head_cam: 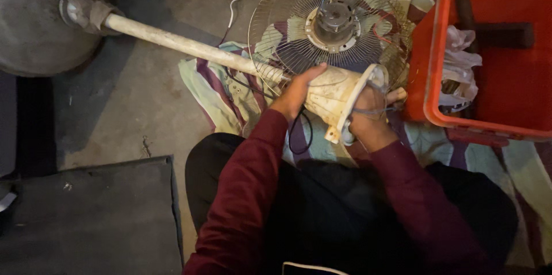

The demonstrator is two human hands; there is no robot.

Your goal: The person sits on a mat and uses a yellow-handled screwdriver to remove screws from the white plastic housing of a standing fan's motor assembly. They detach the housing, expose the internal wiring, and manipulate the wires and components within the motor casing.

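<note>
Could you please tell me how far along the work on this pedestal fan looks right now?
Already apart: the wire guard lies on the striped cloth with the motor bare, no blades fitted. In hand: the left hand steadies the cream housing on the pole while the right hand handles wires at its open end. Left: motor and housing remain separate.

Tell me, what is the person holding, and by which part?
Both hands hold the fan's cream cone-shaped housing: the left hand grips its narrow side near the pole, the right hand its wide open rim.
</note>
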